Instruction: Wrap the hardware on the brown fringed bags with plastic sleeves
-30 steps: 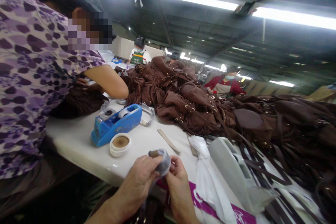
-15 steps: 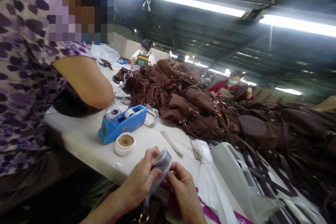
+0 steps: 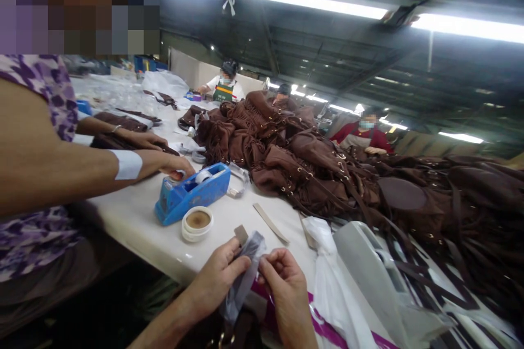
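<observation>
My left hand [image 3: 216, 278] is closed on a strip of thin translucent grey plastic wrap [image 3: 239, 292], folded over at the top. A stiff beige strip [image 3: 241, 234] sticks up behind its fingers. At the wrap's right edge, my right hand [image 3: 289, 289] is closed in a pinch; whatever its fingertips hold is too small to make out. Below both hands, the wrap runs down to a dark brown bag [image 3: 245, 330] with a gold-coloured metal ring, mostly hidden. The table's near edge lies just beyond my hands.
On the white table [image 3: 164, 245] stand a blue tape dispenser [image 3: 184, 199] and a round white tub [image 3: 197, 223]. A co-worker's hand [image 3: 179, 165] is at the dispenser. Brown fringed bags [image 3: 282, 147] are heaped behind. White plastic [image 3: 327, 267] and a grey device [image 3: 364, 267] stand at right.
The co-worker's arm has swung out so that a hand reaches the tape dispenser. Between my hands the wrap has tilted and shifted slightly left, and more of the beige strip shows.
</observation>
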A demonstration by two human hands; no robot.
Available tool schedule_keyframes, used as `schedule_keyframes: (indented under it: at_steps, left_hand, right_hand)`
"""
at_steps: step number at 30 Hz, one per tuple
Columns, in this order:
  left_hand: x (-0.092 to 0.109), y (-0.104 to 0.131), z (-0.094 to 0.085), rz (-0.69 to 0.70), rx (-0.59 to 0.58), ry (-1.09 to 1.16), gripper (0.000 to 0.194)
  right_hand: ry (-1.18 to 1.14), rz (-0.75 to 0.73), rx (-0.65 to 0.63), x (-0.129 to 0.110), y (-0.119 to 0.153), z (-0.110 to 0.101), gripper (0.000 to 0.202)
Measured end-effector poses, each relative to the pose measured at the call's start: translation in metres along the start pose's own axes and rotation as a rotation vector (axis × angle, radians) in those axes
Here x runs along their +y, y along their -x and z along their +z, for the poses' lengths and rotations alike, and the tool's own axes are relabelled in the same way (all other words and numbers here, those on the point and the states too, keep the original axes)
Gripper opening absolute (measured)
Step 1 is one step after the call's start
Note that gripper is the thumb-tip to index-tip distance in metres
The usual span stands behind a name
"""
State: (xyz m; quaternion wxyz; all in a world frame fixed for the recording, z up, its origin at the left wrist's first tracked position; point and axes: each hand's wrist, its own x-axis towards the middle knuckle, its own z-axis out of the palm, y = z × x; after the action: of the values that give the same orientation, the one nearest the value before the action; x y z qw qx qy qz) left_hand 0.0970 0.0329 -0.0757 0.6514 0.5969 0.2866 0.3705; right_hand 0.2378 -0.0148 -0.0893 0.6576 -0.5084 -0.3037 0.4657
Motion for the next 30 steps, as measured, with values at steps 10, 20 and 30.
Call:
schedule_keyframes:
  at_steps: [10, 20, 30]
  left_hand:
    - [0.019, -0.003, -0.008, 0.001, -0.068, -0.139, 0.035]
    - [0.036, -0.004, -0.014, 0.015, -0.176, -0.174, 0.040]
    - [0.039, -0.006, -0.009, 0.016, -0.223, -0.328, 0.029]
  right_hand:
    - [0.169, 0.071, -0.424, -0.027, 0.019, -0.045, 0.056]
    - [0.629, -0.169, -0.454, -0.036, 0.019, -0.058, 0.053]
    - [0.842, -0.776, -0.510, -0.044, 0.006, -0.039, 0.027]
